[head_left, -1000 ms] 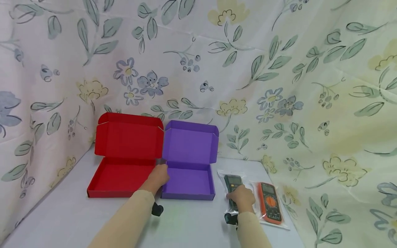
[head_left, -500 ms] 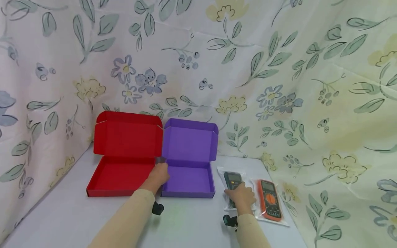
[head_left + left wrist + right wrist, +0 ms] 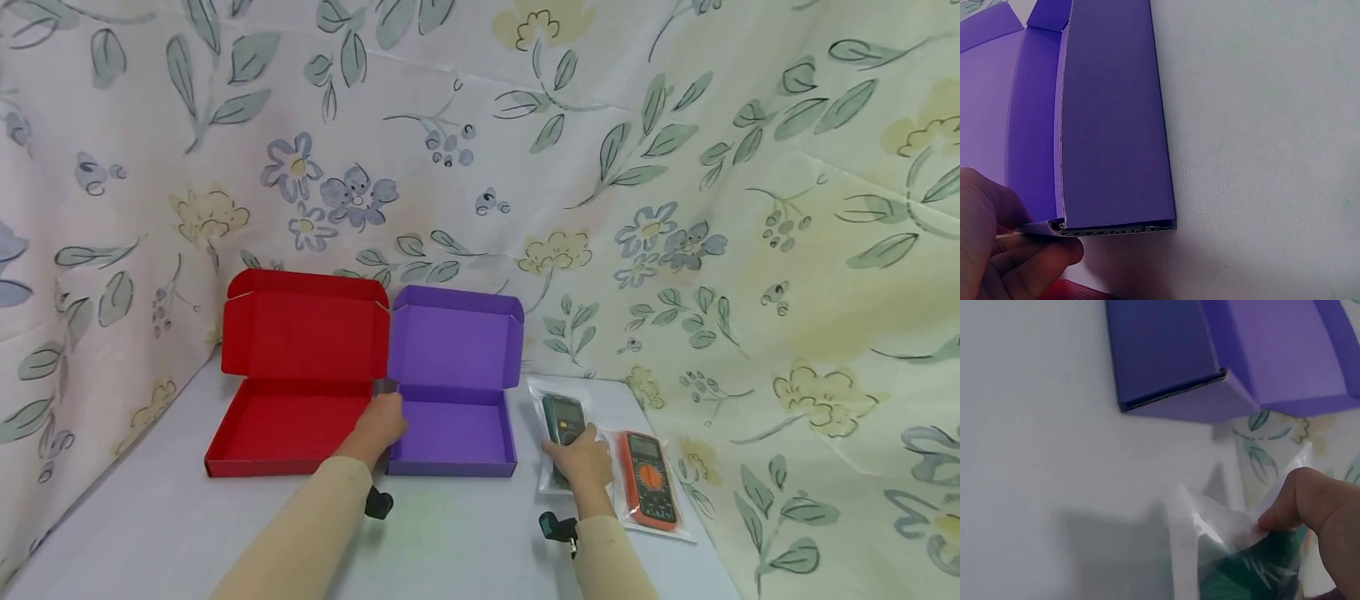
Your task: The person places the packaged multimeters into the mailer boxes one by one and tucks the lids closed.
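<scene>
In the head view, my left hand (image 3: 381,425) is at the left side of an open purple cardboard box (image 3: 450,469). Thumb and fingers pinch its side wall near the front corner, as the left wrist view shows, with the thumb inside and fingers outside. My right hand (image 3: 587,462) grips a dark green multimeter (image 3: 564,417) in a clear plastic bag (image 3: 1185,531), thumb pressed on the plastic in the right wrist view. Its far end is tipped up, and a shadow falls on the table beside it. The hand hides the multimeter's lower part.
An open red box (image 3: 255,468) stands left of the purple one, lids of both raised against the floral cloth (image 3: 450,125). To the right, an orange multimeter (image 3: 649,479) in a clear bag lies near the edge of the white table (image 3: 450,542).
My right hand has taken a firmer hold on the bagged green multimeter and raised it, its far end moving up and away. The left hand has kept its grip on the purple box.
</scene>
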Demonstrator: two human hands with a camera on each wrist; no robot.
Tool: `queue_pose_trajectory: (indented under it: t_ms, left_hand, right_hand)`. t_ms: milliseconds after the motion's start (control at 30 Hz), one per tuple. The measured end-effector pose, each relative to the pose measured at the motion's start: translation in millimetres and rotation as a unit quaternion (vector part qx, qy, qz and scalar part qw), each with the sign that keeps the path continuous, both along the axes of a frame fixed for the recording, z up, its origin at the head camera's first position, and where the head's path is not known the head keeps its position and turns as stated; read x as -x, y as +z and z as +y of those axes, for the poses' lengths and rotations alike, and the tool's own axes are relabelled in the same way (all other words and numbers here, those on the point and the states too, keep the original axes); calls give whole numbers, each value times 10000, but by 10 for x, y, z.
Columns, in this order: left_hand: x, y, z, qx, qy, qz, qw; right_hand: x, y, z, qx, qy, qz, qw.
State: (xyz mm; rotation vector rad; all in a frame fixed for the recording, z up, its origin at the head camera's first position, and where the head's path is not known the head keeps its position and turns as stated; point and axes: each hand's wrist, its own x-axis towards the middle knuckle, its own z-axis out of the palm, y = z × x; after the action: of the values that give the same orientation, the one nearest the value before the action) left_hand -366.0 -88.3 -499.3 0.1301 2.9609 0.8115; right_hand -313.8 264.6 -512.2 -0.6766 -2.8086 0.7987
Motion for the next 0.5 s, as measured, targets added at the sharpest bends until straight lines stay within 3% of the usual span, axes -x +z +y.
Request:
queue_pose_trajectory:
  t_ms: [267,500]
  left_hand:
    - [-4,5,8,-2,-61,6,10000]
    - [5,17,-1,53,-80,-48,9999]
  right_hand:
    - [-29,164,-43,337,288,154,9989]
    - [5,207,-61,432,679,324,9962]
